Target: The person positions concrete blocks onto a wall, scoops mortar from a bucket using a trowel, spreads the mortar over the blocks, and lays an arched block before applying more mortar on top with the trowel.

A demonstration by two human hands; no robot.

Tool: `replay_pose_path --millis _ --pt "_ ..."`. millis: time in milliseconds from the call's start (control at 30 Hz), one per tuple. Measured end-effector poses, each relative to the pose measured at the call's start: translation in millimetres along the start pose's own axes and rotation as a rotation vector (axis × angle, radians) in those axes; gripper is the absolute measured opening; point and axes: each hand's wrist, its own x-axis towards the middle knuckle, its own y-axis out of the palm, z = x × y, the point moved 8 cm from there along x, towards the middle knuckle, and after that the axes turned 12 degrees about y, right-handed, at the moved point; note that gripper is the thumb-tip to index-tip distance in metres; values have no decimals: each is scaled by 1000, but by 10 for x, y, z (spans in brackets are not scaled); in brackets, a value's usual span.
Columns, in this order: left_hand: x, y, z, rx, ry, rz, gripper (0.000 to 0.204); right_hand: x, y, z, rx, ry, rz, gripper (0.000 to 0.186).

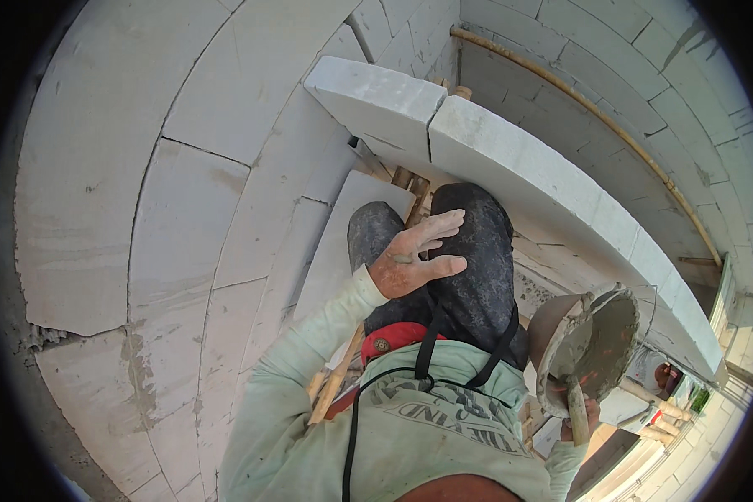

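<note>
My left hand (417, 255) is held above my knees, fingers stretched out and thumb apart, dusty and holding nothing. At my right side is a tilted mortar bucket (560, 330), its inside coated with wet grey mortar. A tool with a rounded wooden handle (576, 410) leans out over the near rim; its working end is down in the bucket and cannot be made out. My right hand (591, 414) is closed at that near rim, on the bucket, partly hidden behind the wooden handle.
A row of pale blocks (527, 159) curves past in front of my knees. On the left rises a block wall (192, 192) with mortar smears. Beyond the row, a bamboo pole (594, 109) crosses in front of another wall. Wooden poles (657, 422) lie low at the right.
</note>
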Motion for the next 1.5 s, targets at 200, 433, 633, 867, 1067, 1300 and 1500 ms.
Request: replay_pose_path --millis 200,433,633,867,1067,1300,1500 --pt "193 526 -380 -427 113 6 106 49 752 1300 -243 -245 90 14" --pt "-4 319 -717 -584 225 -86 121 187 1951 2130 -1099 -607 57 13" --pt "-373 -340 -684 -573 131 -459 85 324 3038 2247 -1308 -719 394 21" --pt "-1188 -1078 -451 -376 -27 -885 28 551 4165 1929 -1250 -888 769 29" --pt "-1635 -1181 -524 -378 18 -1170 27 609 4826 1767 -1274 -864 1017 33" --pt "-1903 -1277 -449 -281 -90 -1165 22 617 5216 1580 -1378 -803 1160 32" --pt "-1998 -1322 -331 -405 84 -1354 13 751 5499 1465 -1191 -342 1226 29"
